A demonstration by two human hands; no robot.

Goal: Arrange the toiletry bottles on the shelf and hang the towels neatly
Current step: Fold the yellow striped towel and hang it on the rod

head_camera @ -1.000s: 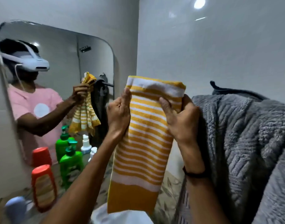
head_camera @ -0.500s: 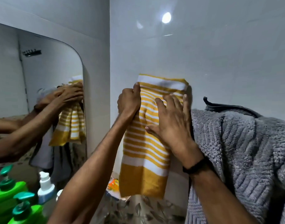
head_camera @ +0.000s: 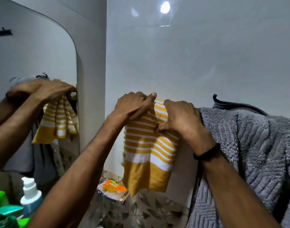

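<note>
A yellow towel with white stripes [head_camera: 147, 152] hangs against the pale tiled wall. My left hand [head_camera: 132, 106] grips its top left edge, thumb raised against the wall. My right hand [head_camera: 182, 119] pinches the cloth just right of that, a black band on its wrist. The top of the towel is hidden under both hands, and I cannot see what it hangs from. Right beside it a thick grey ribbed towel [head_camera: 249, 153] is draped over a dark rail or hanger [head_camera: 223, 102]. At the bottom left stand green pump bottles [head_camera: 2, 211] and a blue spray bottle with a white top [head_camera: 31, 198].
A rounded mirror [head_camera: 34, 63] on the left wall reflects my arms and the striped towel. An orange and white packet [head_camera: 113, 189] lies below the towel on a leaf-patterned counter [head_camera: 149, 209]. A ceiling light glares on the tiles above.
The towel's top edge has dropped from above my hands to under them. Both hands have moved up onto it and closed on it; the right hand, earlier flat on the cloth, now pinches it.
</note>
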